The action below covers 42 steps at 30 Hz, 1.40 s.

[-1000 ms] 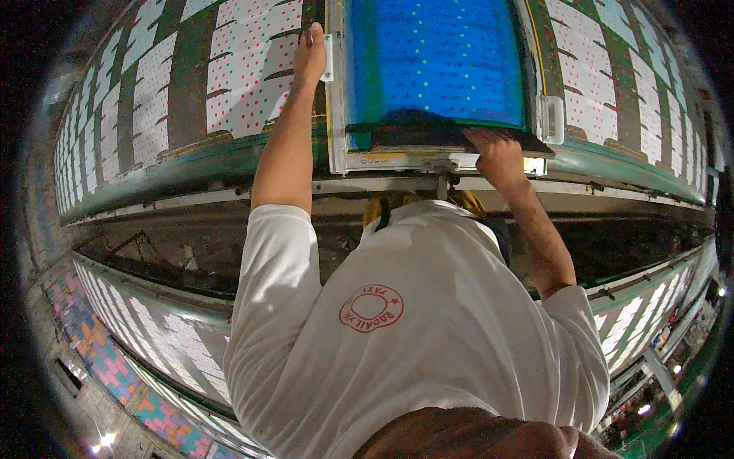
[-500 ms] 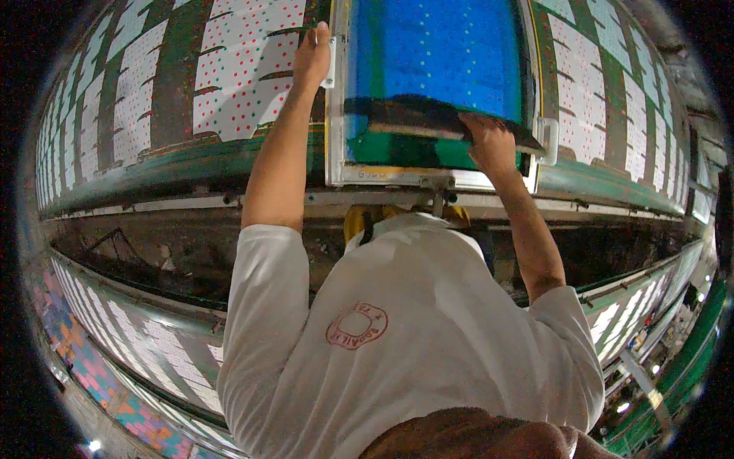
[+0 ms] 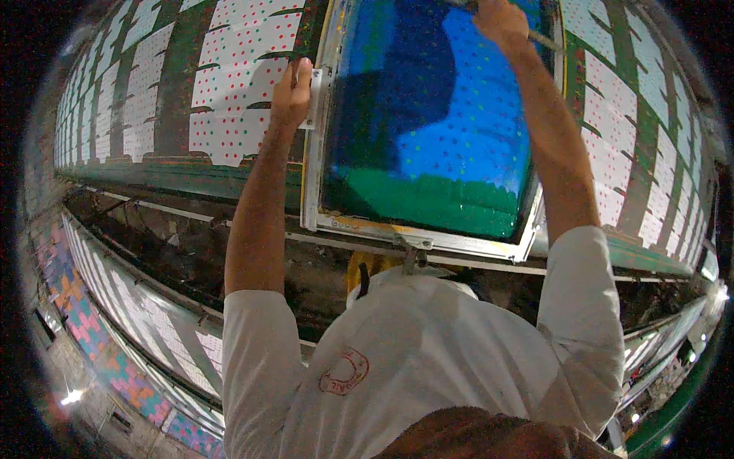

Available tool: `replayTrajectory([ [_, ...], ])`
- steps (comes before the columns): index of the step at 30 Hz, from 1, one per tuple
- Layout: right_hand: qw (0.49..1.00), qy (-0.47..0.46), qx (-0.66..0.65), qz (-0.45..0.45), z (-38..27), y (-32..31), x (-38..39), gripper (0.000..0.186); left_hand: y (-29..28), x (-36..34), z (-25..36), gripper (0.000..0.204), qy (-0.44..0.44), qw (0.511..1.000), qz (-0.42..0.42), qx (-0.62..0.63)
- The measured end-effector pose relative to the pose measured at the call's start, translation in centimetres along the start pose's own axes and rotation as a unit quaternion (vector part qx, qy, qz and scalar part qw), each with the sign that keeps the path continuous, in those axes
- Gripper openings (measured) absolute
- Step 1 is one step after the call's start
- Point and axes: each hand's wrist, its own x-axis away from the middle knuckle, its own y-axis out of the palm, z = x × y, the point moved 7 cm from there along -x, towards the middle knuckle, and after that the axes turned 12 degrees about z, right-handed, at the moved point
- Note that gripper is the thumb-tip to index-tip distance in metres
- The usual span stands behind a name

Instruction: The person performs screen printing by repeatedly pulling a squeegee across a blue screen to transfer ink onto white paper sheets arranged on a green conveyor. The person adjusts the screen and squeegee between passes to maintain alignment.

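An aluminium-framed screen (image 3: pixel 428 141) with a blue, dotted surface and a green band along its near end lies on the long print table. My left hand (image 3: pixel 292 99) is closed on the white side handle (image 3: pixel 313 99) at the frame's left. At the far top, over the screen, my right hand (image 3: pixel 501 23) is closed on a squeegee (image 3: pixel 541 37), whose bar is mostly hidden by the hand and cut off by the picture's edge. A dark shadow falls across the blue surface.
White dotted fabric pieces (image 3: pixel 229 76) line the table on both sides, with more (image 3: pixel 612 145) at the right. A dark trough (image 3: pixel 153 237) runs along the near edge. Another long table (image 3: pixel 138 314) with white pieces and a multicoloured tiled floor (image 3: pixel 80 306) lie behind me.
My right hand has moved the squeegee from the screen's near end up to its far end, uncovering the green band. My left hand stays on the handle, which appears lower in view.
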Motion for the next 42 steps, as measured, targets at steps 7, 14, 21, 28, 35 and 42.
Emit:
replayTrajectory([
  [7,0.991,-0.047,-0.025,-0.124,3.5,0.5,-7.9,0.047,-0.5,0.4,0.9,0.067,0.013,0.998,0.045,-0.049],
  [14,0.973,-0.014,-0.093,-0.213,3.2,-0.6,-10.1,0.032,-0.4,-0.3,-0.6,0.072,-0.004,0.995,0.034,-0.09],
  [21,0.969,-0.036,-0.108,-0.221,2.1,-1.5,-6.3,0.04,-0.1,0.0,0.5,0.069,0.018,0.997,0.033,-0.063],
  [28,0.965,-0.069,-0.124,-0.219,-4.5,-4.5,7.7,0.027,0.3,-1.0,-0.1,0.079,0.097,0.984,0.04,-0.14],
  [35,0.982,-0.088,-0.098,-0.137,-11.1,-15.0,27.4,0.028,0.3,-1.2,-0.6,0.092,0.029,0.992,0.057,-0.107],
  [42,0.981,-0.003,-0.13,-0.146,-15.9,-20.2,35.4,0.044,0.1,-0.6,0.4,0.093,0.048,0.994,0.047,-0.087],
])
